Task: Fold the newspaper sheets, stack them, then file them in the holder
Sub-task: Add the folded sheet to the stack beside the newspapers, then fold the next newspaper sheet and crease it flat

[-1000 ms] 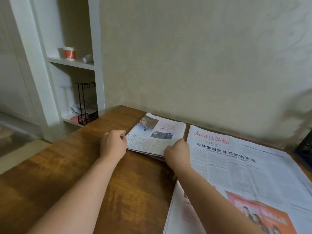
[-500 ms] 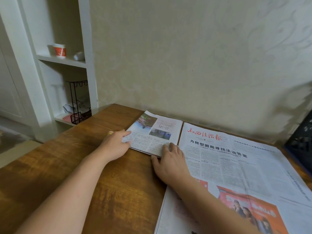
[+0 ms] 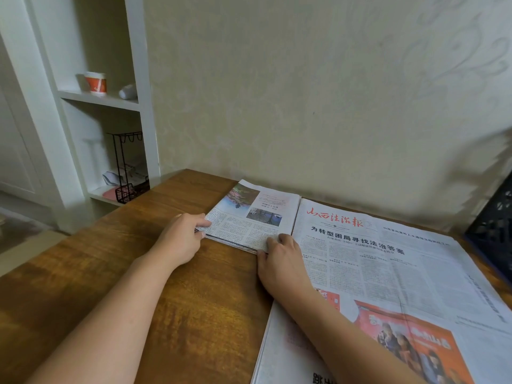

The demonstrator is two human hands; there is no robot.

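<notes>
The bench (image 3: 177,300) carries everything, and most of its right side lies under the open newspaper sheet (image 3: 388,273) — spread flat, unfolded, its left margin just beside the folded stack (image 3: 249,217). That big sheet is the likeliest trouble: the right forearm lies across it, so any drag of the arm could crease it or pull it askew.

The folded stack sits near the back wall. Several layers show at its near edge, and they could fan apart if pressed unevenly.

The left hand (image 3: 180,239) pinches the stack's left corner, thumb on top. The right hand (image 3: 282,261) rests with fingers laid flat, relaxed, over the near right corner — gripping nothing.

A dark crate (image 3: 493,231) at the far right may be the holder; I cannot tell.
</notes>
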